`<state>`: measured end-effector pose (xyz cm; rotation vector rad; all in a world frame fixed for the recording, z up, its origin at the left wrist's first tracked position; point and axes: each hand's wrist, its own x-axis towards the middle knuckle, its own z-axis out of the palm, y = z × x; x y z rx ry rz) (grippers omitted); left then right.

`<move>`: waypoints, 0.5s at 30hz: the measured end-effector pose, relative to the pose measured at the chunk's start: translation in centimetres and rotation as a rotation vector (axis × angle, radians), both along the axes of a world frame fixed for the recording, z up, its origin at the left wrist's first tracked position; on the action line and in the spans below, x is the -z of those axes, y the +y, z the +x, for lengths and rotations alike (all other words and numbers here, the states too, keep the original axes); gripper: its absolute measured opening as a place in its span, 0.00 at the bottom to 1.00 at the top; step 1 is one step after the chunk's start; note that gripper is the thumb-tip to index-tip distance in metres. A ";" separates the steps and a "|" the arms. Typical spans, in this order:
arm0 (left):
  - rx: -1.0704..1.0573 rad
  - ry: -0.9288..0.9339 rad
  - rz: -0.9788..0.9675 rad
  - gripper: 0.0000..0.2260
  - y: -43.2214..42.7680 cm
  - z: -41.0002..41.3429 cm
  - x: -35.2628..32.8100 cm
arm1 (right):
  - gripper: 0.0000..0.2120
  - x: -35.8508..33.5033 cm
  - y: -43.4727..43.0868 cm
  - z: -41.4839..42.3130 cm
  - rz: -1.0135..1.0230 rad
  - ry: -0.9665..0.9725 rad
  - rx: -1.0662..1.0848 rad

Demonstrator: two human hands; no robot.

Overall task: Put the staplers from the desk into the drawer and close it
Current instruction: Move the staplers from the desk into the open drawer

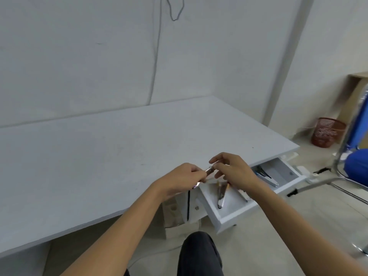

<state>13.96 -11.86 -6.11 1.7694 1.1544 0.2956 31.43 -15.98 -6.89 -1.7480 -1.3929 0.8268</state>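
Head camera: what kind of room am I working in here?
Probably a plain office or workroom. A bare white desk stands against a blank wall, its drawer pulled open with staplers inside, and a red mesh wastebasket stands on the floor beside a blue chair.

head view: sitting high, looking forward and down | facing the white desk (111, 156) and wall corner | hovering close above both forearms | taking in the open drawer (235, 214) lower right, floor beyond

Metal stapler (209, 170) held over desk edge, three staplers (222, 195) lying in open white drawer (237, 213)
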 end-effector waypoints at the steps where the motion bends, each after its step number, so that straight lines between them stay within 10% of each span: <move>1: 0.030 0.000 -0.001 0.12 -0.6 1.6 0.1 | 0.08 0.1 -0.7 1.5 -0.007 0.013 0.034; 15: 0.172 0.256 0.093 0.07 -2.5 12.9 6.0 | 0.08 3.2 -5.4 11.8 -0.081 -0.004 0.227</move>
